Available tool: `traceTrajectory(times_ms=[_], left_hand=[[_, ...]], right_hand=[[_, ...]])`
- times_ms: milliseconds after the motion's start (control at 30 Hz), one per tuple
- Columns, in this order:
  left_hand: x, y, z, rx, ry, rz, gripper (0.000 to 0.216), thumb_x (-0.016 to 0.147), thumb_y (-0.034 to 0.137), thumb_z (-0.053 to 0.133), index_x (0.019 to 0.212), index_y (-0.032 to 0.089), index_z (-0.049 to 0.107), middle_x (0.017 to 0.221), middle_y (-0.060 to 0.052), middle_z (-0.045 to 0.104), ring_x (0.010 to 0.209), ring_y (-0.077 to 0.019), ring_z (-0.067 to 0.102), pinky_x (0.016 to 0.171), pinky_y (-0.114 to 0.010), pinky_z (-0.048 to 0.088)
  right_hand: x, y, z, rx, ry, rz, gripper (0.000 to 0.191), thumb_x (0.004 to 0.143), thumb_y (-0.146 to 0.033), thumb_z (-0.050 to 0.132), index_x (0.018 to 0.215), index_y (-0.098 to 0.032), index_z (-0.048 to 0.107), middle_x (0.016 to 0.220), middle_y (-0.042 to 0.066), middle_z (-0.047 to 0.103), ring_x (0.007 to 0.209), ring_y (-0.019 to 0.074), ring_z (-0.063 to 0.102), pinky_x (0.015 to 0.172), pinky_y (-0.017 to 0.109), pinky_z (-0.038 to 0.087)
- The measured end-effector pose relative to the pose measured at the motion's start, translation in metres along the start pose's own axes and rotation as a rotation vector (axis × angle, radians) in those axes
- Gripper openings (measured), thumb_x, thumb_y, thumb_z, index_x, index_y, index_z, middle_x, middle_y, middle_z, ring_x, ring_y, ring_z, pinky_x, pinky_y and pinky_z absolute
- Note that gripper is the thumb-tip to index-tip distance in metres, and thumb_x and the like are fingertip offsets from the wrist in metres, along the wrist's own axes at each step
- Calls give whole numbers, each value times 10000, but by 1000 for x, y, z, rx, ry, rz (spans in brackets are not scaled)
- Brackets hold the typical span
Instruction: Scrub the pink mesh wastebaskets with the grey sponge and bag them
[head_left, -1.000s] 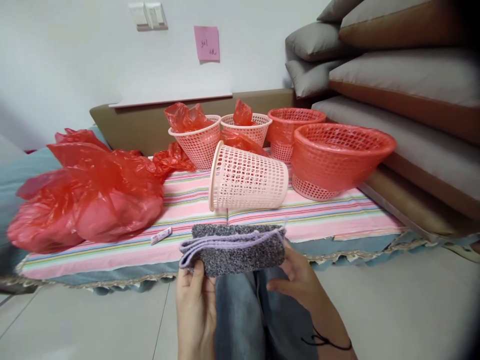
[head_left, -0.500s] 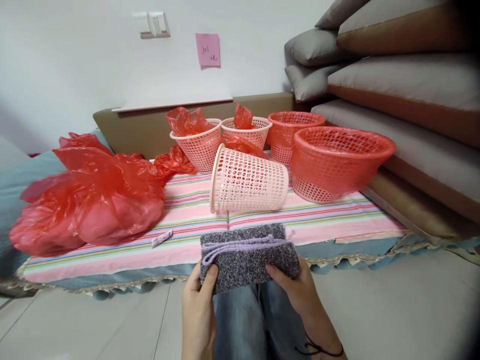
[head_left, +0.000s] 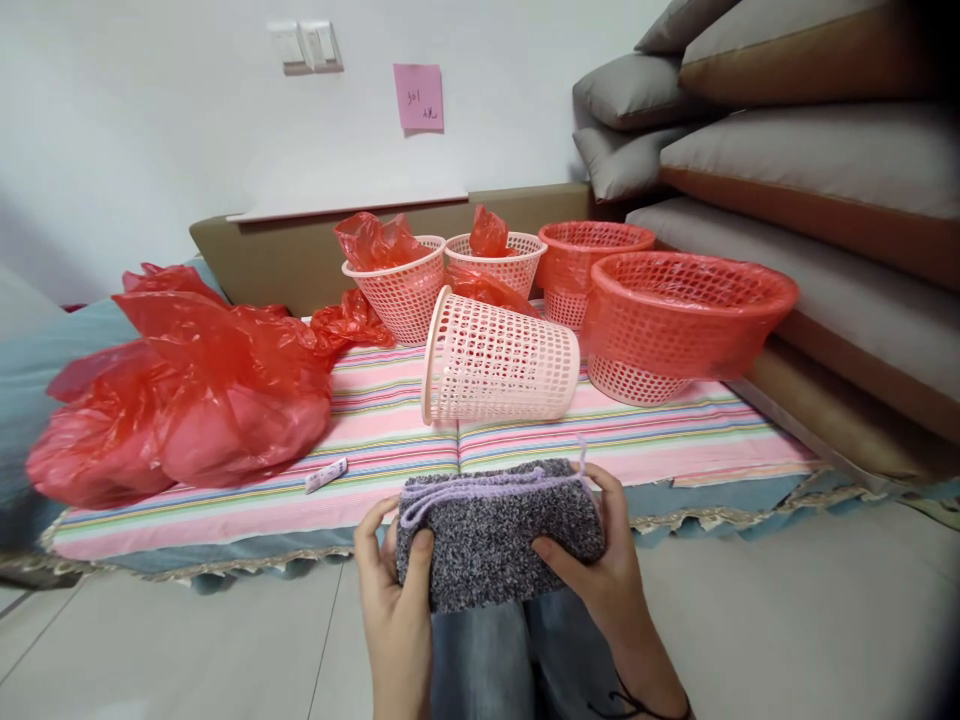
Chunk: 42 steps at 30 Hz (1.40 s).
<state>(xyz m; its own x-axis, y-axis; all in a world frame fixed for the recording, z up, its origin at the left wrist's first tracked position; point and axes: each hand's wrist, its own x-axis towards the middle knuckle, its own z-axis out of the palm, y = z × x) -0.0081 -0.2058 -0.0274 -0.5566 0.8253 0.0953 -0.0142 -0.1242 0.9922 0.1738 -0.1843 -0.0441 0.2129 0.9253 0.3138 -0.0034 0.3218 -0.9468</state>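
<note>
A folded grey fuzzy cloth with a lilac edge is held up over my knees, at the front edge of the striped mat. My left hand grips its left end, thumb on the front, fingers curled behind. My right hand clasps its right end, thumb on the front and fingers wrapped over the top corner. Both hands are closed on the cloth.
A pink mesh basket lies on its side on the striped mat. Behind it stand two pink baskets with red bags and two red-lined baskets. A heap of red plastic bags lies left. A small tube rests nearby. Sofa cushions rise at right.
The cloth has been folded shorter and thicker and drawn closer to me. My right hand moved from underneath to gripping the right end; my left fingers curled round the left end.
</note>
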Motion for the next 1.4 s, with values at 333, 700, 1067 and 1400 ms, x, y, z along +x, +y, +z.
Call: traceTrajectory(times_ms=[333,700,1067,1400], left_hand=[[5,11,-7,-182,-152,-235,708,721,421,823,1340,323,495,1168,-54,712,1004,-209,702,809,-268,542],[-22,8,47,-547,-226,-381,904,407,597,931,1185,231,655,1126,-121,737,1092,-344,685,924,-430,551],[-10,3,26,-289,-399,-555,533,606,322,898,1071,153,699,1026,-119,771,934,-296,730,844,-401,570],[-11,-11,42,-126,-206,-383,721,712,402,822,1359,225,556,1272,-110,690,1204,-304,629,1064,-445,459]], right_hand=[[5,8,-17,38,-154,38,624,883,-336,685,1428,-287,384,1149,66,674,1021,196,670,888,321,559],[-2,0,17,276,6,142,657,836,-359,729,1400,-340,392,1143,31,622,997,184,649,902,326,534],[12,12,-5,282,-276,277,569,812,-448,758,1315,-303,533,1247,79,683,1071,240,686,901,374,559],[6,6,12,-355,79,-245,189,929,-275,596,1111,-256,644,1115,74,694,1032,222,648,875,390,548]])
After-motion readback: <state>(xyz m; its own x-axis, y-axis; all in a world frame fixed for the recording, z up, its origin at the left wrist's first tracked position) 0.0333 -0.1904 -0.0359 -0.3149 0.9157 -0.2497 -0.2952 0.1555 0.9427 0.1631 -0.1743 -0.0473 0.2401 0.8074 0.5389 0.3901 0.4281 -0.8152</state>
